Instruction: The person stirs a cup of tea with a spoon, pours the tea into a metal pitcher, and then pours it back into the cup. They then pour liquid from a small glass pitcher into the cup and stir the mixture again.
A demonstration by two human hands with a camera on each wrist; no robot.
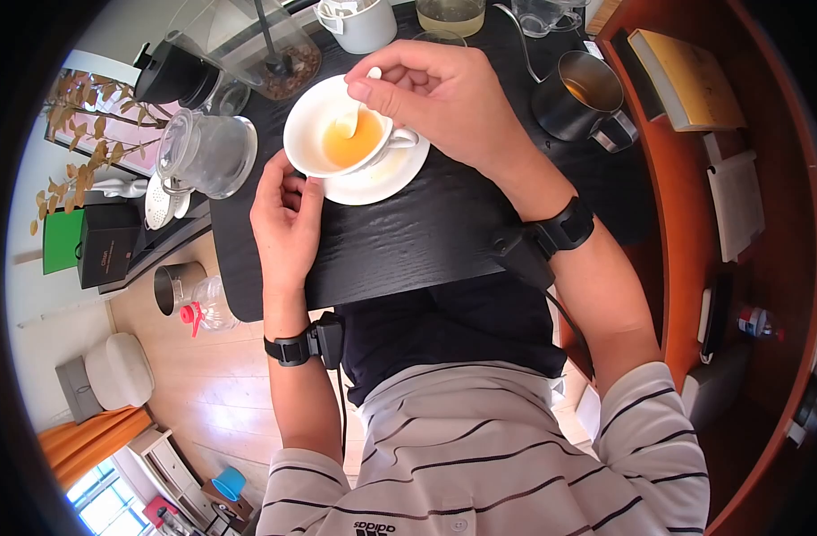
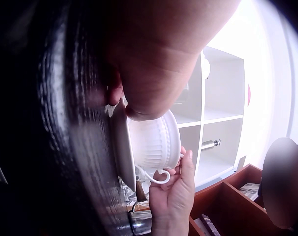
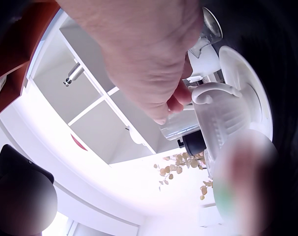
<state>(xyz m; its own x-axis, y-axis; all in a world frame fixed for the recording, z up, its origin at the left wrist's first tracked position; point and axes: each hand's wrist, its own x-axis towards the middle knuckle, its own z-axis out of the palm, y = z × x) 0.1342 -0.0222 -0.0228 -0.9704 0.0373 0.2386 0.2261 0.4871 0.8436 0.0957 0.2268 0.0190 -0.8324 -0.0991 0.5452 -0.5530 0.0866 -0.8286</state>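
Note:
A white cup with a fluted side holds amber liquid and stands on a white saucer. My right hand pinches the handle of a small white spoon, whose bowl is at the liquid. My left hand is at the saucer's near left edge; in the left wrist view, its thumb lies between saucer and cup, with fingers curled at the saucer's rim. The cup's handle lies just beside my right hand.
A dark metal pitcher stands at the right of the black table. A glass pot is at the left, near a clear container with a dark scoop. Behind the cup are a white dripper and a glass vessel.

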